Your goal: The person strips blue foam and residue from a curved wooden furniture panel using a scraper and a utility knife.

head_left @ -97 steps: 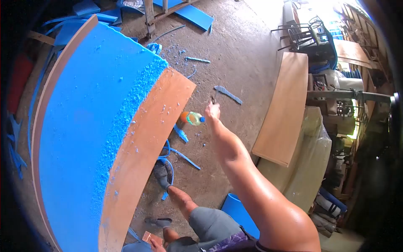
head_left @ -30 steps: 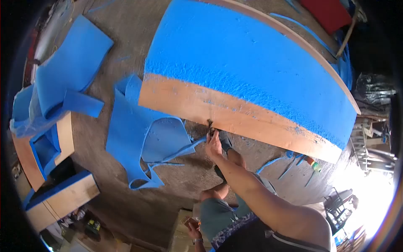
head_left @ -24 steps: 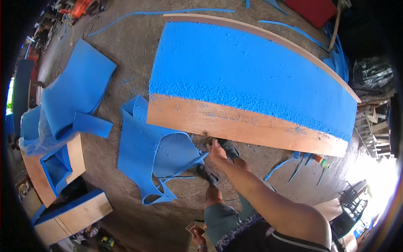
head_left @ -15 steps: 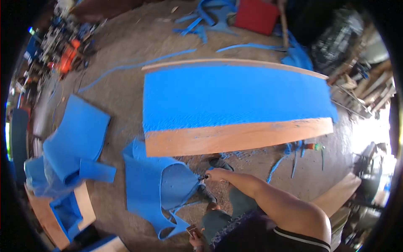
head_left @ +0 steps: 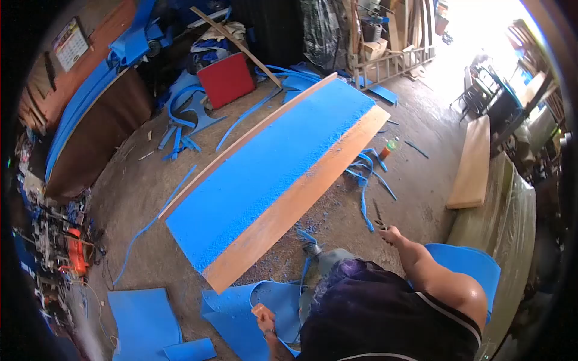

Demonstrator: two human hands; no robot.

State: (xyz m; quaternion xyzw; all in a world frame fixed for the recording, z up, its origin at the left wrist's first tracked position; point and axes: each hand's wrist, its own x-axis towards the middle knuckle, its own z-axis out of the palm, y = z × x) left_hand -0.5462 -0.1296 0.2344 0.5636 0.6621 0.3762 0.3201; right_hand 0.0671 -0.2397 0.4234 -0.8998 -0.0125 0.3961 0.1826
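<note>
My right hand point(head_left: 391, 235) is closed around a knife point(head_left: 379, 218) with a thin dark blade, held out over the floor near loose blue strips point(head_left: 365, 207). My left hand point(head_left: 265, 319) grips a small flat brown piece point(head_left: 258, 309), too small to identify, above a cut blue foam sheet point(head_left: 232, 307). In front of me a long curved wooden panel point(head_left: 283, 224) lies at a slant. A blue foam layer point(head_left: 271, 168) covers most of it, rough with crumbs along the near side, where a band of bare wood shows.
An orange-and-green bottle point(head_left: 389, 148) stands beyond the strips. Further blue sheets point(head_left: 144, 316) lie at left and behind my right arm. A red square board point(head_left: 226, 80) leans among scraps at the back. A wooden plank point(head_left: 472, 162) rests at right beside a plastic-wrapped stack point(head_left: 503, 210).
My view has swung right, so the panel now slants. My right hand with the knife has moved from beside the cut foam sheet out to the right. The left hand still holds the brown piece.
</note>
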